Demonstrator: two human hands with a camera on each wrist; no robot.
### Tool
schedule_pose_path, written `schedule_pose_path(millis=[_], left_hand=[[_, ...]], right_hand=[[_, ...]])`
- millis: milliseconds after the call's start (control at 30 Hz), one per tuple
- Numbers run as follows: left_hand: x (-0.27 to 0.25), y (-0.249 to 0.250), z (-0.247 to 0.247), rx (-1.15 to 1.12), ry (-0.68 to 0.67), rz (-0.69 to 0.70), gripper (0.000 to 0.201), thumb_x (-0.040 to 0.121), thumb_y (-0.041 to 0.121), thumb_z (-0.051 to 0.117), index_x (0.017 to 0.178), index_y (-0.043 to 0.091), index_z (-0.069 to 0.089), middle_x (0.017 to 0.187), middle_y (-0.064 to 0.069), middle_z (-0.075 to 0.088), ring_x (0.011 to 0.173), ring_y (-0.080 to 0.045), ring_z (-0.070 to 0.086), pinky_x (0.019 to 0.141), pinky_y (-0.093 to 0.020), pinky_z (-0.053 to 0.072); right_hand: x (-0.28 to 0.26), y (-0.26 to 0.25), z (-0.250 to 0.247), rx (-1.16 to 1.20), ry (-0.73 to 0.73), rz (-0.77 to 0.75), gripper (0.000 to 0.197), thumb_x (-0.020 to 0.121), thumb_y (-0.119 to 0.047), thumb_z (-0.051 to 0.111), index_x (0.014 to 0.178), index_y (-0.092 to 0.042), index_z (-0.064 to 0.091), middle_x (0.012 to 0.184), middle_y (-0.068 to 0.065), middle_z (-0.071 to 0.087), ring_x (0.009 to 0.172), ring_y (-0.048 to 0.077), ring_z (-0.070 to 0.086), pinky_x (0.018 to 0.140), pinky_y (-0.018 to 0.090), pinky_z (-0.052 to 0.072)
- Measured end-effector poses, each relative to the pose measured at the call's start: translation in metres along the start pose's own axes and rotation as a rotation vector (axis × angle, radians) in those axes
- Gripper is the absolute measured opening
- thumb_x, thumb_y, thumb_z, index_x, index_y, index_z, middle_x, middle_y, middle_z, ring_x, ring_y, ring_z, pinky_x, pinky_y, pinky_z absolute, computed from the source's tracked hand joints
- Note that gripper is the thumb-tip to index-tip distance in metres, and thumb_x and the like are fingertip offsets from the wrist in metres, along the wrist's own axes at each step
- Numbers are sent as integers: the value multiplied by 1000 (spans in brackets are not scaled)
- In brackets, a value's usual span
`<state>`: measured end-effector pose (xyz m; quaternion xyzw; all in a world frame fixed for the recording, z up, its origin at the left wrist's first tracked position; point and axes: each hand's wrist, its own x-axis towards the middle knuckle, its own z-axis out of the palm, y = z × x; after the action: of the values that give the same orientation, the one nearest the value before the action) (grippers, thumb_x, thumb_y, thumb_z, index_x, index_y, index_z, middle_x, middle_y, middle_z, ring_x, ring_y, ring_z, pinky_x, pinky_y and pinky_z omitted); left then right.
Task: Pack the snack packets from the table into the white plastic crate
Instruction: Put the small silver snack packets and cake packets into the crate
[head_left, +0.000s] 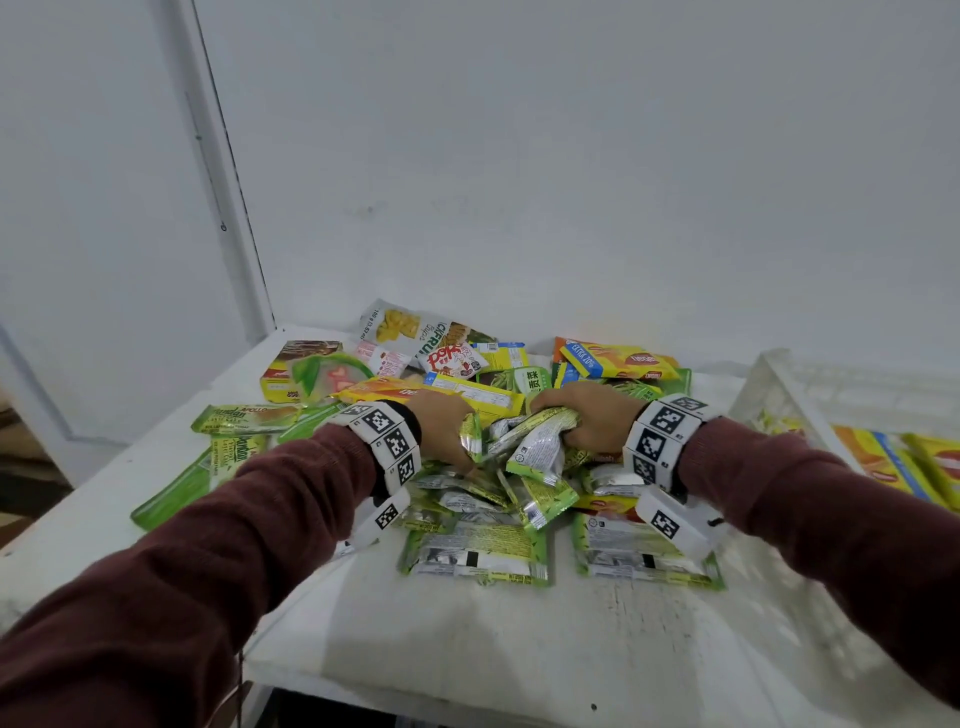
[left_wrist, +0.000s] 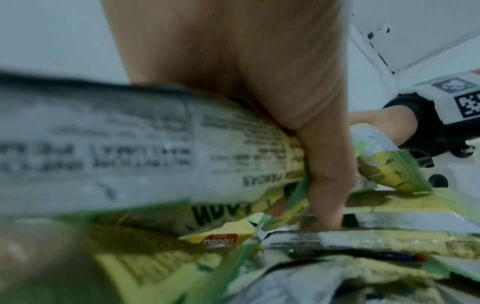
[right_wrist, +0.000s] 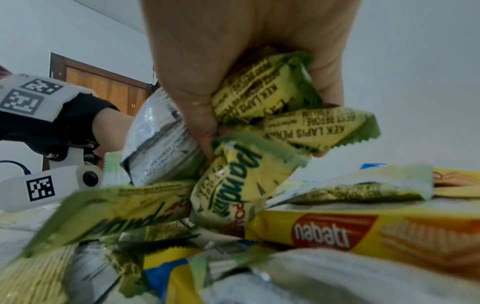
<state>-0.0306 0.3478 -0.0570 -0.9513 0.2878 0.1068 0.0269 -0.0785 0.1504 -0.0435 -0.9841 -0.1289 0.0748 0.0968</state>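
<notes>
A heap of snack packets (head_left: 483, 499) lies on the white table (head_left: 467, 649). Both my hands are down in its middle, close together. My left hand (head_left: 449, 428) grips small green and silver pandan packets (left_wrist: 130, 144), thumb (left_wrist: 324, 164) pressed down over them. My right hand (head_left: 584, 415) grips a bunch of the same small pandan cake packets (head_left: 540, 439); the right wrist view shows several of these pandan cake packets (right_wrist: 262, 96) crumpled in its hand (right_wrist: 233, 51). The white plastic crate (head_left: 779, 384) stands at the right with yellow wafer packs (head_left: 893, 457) inside.
A jackfruit chips bag (head_left: 400, 325) and yellow wafer packs (head_left: 623, 358) lie at the back against the white wall. Long green pandan packs (head_left: 244, 418) lie at the left. A nabati wafer pack (right_wrist: 337, 232) sits just under my right hand. The table's front edge is near me.
</notes>
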Motion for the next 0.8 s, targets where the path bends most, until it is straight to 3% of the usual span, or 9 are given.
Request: schedule_pose_path(millis=[100, 233, 400, 533, 600, 667, 800], left_hand=[[3, 2, 4, 26, -18, -14, 74, 74, 48, 69, 131, 7, 46, 106, -8, 60, 105, -25, 55, 94, -38, 43], [3, 7, 9, 151, -112, -4, 76, 70, 57, 68, 127, 10, 49, 118, -5, 60, 115, -26, 50, 111, -43, 20], [-4, 17, 12, 322, -94, 38, 60, 71, 61, 65, 104, 11, 58, 100, -2, 66, 102, -24, 58, 111, -47, 16], [-8, 19, 3, 311, -59, 8, 38, 80, 51, 59, 86, 15, 51, 69, 5, 50, 86, -20, 53, 113, -49, 11], [-11, 18, -3, 294, -19, -3, 38, 81, 50, 58, 90, 14, 53, 68, 5, 48, 86, -21, 54, 113, -50, 7], [-14, 18, -12, 252, 35, -15, 40, 80, 49, 59, 97, 12, 55, 76, 2, 52, 94, -23, 57, 115, -47, 9], [-14, 17, -33, 76, 148, -12, 37, 78, 46, 62, 85, 13, 48, 64, 7, 44, 88, -22, 55, 111, -39, 20]], right_hand=[[-3, 0, -5, -40, 12, 1, 44, 86, -12, 57, 128, -22, 50, 118, 12, 55, 109, 28, 53, 92, 35, 44], [-8, 1, -14, -79, 29, 23, 42, 87, -15, 56, 127, -26, 49, 120, 13, 51, 111, 30, 51, 96, 39, 43], [-15, 4, -23, -79, 96, 41, 41, 86, -15, 57, 126, -25, 51, 117, 12, 53, 108, 30, 52, 92, 37, 44], [-19, 5, -30, -57, 155, 63, 42, 85, -14, 58, 126, -24, 51, 115, 13, 55, 107, 30, 53, 89, 33, 41], [-22, 5, -38, -55, 180, 78, 44, 86, -15, 57, 128, -25, 50, 116, 14, 53, 107, 30, 52, 88, 32, 39], [-28, 5, -49, -48, 217, 87, 43, 87, -15, 56, 129, -25, 50, 114, 15, 53, 105, 31, 53, 88, 32, 40], [-38, 8, -76, -44, 307, 93, 40, 85, -12, 57, 124, -18, 54, 114, 15, 60, 105, 31, 56, 88, 33, 42]])
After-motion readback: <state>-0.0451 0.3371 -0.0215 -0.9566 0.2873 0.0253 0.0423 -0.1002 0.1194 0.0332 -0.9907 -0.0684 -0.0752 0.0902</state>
